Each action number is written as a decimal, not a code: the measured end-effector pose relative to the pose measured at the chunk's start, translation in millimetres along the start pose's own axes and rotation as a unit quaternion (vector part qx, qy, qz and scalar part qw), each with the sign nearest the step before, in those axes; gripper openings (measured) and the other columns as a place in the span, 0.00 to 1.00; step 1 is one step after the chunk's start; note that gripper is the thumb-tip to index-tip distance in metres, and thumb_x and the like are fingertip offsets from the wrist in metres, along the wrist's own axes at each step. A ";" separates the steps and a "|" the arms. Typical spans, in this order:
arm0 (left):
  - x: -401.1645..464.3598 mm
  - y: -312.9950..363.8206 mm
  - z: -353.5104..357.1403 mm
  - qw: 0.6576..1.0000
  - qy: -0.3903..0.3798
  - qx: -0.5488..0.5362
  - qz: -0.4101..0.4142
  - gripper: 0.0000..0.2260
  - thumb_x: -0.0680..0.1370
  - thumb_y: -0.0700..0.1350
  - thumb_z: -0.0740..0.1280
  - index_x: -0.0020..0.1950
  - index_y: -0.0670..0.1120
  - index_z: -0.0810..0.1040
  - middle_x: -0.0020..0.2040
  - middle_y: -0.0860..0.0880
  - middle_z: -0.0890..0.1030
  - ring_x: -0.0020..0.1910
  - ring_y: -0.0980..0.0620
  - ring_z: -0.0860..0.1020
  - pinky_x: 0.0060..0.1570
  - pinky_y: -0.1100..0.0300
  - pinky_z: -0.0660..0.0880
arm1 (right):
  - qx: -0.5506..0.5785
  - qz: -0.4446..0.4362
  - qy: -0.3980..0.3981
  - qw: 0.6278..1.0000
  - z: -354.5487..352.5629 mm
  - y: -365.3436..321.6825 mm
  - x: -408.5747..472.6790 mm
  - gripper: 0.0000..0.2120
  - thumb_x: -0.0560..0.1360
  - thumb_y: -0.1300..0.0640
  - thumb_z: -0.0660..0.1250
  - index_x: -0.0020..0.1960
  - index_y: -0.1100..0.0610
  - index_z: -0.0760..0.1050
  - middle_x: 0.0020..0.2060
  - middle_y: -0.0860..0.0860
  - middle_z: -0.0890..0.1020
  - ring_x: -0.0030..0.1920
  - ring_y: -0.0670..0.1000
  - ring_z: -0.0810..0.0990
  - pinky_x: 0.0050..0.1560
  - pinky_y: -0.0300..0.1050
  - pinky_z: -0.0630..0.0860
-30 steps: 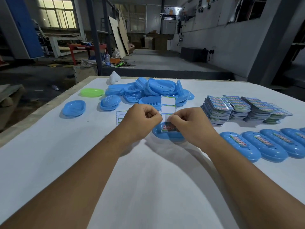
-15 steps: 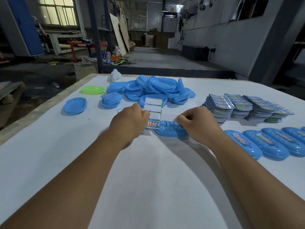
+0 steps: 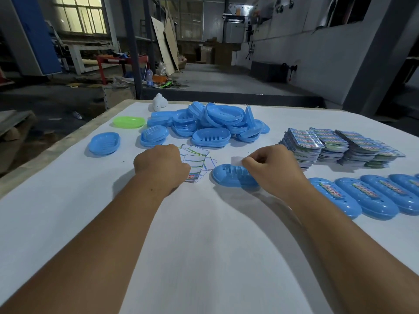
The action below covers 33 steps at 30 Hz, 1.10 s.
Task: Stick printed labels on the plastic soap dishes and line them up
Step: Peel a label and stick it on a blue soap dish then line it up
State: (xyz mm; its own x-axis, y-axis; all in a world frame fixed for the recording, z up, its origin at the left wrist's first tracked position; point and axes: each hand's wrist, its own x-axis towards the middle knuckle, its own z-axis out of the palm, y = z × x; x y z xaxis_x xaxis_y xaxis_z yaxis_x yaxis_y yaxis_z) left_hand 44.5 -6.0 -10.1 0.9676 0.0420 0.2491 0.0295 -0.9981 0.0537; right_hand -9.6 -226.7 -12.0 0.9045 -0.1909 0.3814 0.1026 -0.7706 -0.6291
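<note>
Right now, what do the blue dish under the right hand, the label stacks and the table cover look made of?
Blue oval soap dish: moulded plastic by its look, smooth with a slight sheen and drain slots. Stacked printed labels: glossy coated paper or film, with shiny highlights; which one is unclear. White table cover: matte, probably paper or cloth; no glare.

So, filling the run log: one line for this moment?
left hand: holds label strip | right hand: pinches label over dish | row: labelled
</note>
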 end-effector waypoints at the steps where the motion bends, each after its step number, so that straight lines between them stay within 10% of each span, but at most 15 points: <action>1: 0.1 0.7 -0.5 1.000 0.022 -0.002 0.000 0.11 0.78 0.57 0.63 0.49 0.50 0.73 0.39 0.50 0.74 0.39 0.49 0.73 0.30 0.59 0.61 | 0.008 0.001 0.002 1.000 0.1 -0.4 0.1 0.15 0.70 0.55 0.65 0.31 0.64 0.69 0.25 0.55 0.66 0.29 0.49 0.61 0.31 0.44 0.62; 4: -1.4 10.3 -6.1 0.981 0.052 -0.185 0.011 0.10 0.75 0.57 0.68 0.44 0.52 0.77 0.39 0.53 0.79 0.40 0.50 0.77 0.36 0.59 0.68 | 0.037 0.011 0.015 0.999 0.4 -2.4 0.3 0.14 0.69 0.53 0.66 0.33 0.63 0.75 0.27 0.57 0.77 0.27 0.48 0.67 0.32 0.42 0.67; 9: -19.5 40.7 -11.1 0.851 -0.063 -0.510 0.108 0.08 0.73 0.52 0.73 0.36 0.50 0.84 0.30 0.53 0.81 0.28 0.61 0.74 0.28 0.68 0.71 | 0.079 0.005 0.046 0.996 2.1 -5.7 -0.6 0.11 0.68 0.51 0.68 0.31 0.58 0.75 0.23 0.45 0.76 0.25 0.43 0.69 0.30 0.40 0.69; 13: -26.2 48.9 -8.4 0.818 -0.112 -0.549 0.132 0.06 0.74 0.49 0.73 0.40 0.48 0.85 0.38 0.41 0.83 0.36 0.54 0.75 0.38 0.57 0.71 | 0.086 -0.002 0.043 0.995 4.0 -5.8 0.0 0.12 0.68 0.51 0.70 0.30 0.56 0.74 0.22 0.44 0.74 0.24 0.43 0.68 0.29 0.40 0.68; 23: -29.4 49.7 -8.2 0.800 -0.121 -0.577 0.114 0.07 0.77 0.46 0.72 0.40 0.52 0.86 0.42 0.52 0.87 0.48 0.53 0.84 0.53 0.58 0.79 | 0.090 -0.011 0.035 0.995 5.0 -6.1 -1.2 0.13 0.69 0.50 0.71 0.31 0.57 0.75 0.22 0.43 0.74 0.24 0.43 0.67 0.28 0.39 0.67; 33: -24.8 44.0 -10.5 0.789 -0.110 -0.598 0.085 0.04 0.76 0.51 0.74 0.45 0.52 0.88 0.42 0.60 0.86 0.44 0.68 0.81 0.43 0.69 0.72 | 0.112 -0.090 -0.006 0.990 3.8 -5.0 -1.8 0.12 0.79 0.51 0.70 0.37 0.51 0.81 0.24 0.40 0.76 0.27 0.42 0.71 0.32 0.36 0.66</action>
State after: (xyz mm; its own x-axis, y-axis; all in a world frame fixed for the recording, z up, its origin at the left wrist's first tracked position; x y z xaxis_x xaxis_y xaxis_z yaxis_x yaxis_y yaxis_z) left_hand 19.2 -50.6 -3.7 0.9559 -0.2282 0.1849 -0.2367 -0.2261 0.9449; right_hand -10.2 -220.2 -12.1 0.8684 -0.0545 0.4928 0.3499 -0.6369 -0.6870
